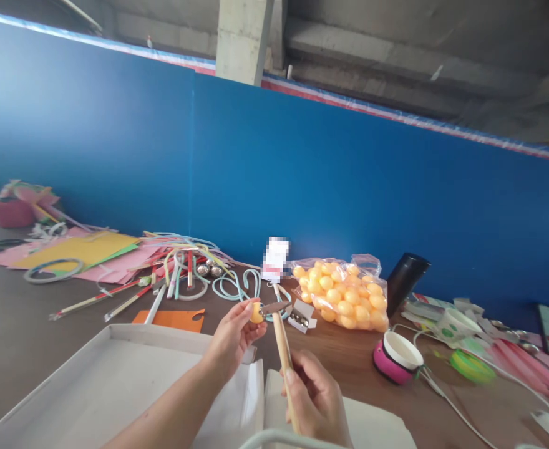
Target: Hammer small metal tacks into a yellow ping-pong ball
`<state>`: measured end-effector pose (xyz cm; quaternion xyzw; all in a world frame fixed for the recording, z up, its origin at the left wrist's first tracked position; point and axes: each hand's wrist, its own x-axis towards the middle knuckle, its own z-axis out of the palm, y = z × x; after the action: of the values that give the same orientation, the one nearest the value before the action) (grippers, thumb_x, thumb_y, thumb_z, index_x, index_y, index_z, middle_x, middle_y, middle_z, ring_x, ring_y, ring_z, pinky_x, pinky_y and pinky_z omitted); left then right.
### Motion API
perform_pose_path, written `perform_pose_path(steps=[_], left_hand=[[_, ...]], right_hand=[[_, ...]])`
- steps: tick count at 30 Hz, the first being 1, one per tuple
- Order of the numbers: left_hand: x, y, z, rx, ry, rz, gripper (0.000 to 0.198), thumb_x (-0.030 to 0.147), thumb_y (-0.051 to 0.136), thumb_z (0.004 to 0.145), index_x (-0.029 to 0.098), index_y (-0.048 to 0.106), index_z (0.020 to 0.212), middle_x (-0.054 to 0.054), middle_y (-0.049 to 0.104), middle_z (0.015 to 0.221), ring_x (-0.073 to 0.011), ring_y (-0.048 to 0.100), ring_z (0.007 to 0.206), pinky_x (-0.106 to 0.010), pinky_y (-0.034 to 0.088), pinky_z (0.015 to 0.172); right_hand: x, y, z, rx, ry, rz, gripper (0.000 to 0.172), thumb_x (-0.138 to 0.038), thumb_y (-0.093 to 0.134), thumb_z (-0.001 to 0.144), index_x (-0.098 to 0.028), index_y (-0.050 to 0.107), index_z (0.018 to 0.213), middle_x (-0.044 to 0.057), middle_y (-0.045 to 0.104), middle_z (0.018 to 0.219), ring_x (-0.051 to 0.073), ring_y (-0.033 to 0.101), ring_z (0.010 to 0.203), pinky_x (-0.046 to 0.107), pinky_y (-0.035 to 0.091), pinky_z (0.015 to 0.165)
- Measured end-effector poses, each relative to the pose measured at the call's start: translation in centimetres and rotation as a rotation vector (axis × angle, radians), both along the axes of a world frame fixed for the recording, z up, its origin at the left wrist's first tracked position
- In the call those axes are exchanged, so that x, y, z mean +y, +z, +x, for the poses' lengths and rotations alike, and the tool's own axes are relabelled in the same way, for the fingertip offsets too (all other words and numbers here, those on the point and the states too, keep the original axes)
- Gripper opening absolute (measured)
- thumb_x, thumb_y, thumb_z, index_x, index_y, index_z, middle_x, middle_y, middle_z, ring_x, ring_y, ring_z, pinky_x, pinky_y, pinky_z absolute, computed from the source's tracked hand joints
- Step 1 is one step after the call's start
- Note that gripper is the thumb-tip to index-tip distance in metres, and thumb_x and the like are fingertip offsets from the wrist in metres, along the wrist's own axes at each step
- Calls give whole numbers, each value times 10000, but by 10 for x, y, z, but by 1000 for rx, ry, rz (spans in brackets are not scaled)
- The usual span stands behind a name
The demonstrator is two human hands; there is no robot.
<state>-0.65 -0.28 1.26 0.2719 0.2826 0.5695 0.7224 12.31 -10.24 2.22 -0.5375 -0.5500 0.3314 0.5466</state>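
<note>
My left hand [234, 337] pinches a small orange ball [256, 312] between thumb and fingers, held up above the brown table [17, 337]. My right hand [315, 399] is closed around the wooden handle of a small hammer [281, 340]. The hammer's metal head points left and touches the ball. Both hands hover over the near edge of a shallow white tray [115, 380].
A clear bag of orange balls [344, 296] lies just behind the hands. A small box of metal bells [301, 317], an orange card [174, 318], coloured cords and paper sheets [87, 249], a pink-and-white cup [396, 358] and a black cylinder [405, 277] crowd the table. A blue board [302, 181] stands behind.
</note>
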Motion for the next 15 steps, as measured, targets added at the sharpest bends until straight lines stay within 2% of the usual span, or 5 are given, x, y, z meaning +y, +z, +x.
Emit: perform_pose_path(steps=[9,15], left_hand=[[-1,3,0,-5,12,-14,261,241,593,776,137,584,1014,-55,632,755,-108,616,596,-232,529,621],[0,1,0,-4,3,-6,252,238,579,784,140,578,1016,-43,616,732,-110,615,587,-230,527,609]], right_hand=[[-1,1,-2,1,15,0,423,-476,513,771,-148,637,1005,8,510,650,91,438,437,161,394,311],[0,2,0,-4,-1,-20,434,-484,519,760,-152,643,1012,20,528,661,115,470,486,166,400,312]])
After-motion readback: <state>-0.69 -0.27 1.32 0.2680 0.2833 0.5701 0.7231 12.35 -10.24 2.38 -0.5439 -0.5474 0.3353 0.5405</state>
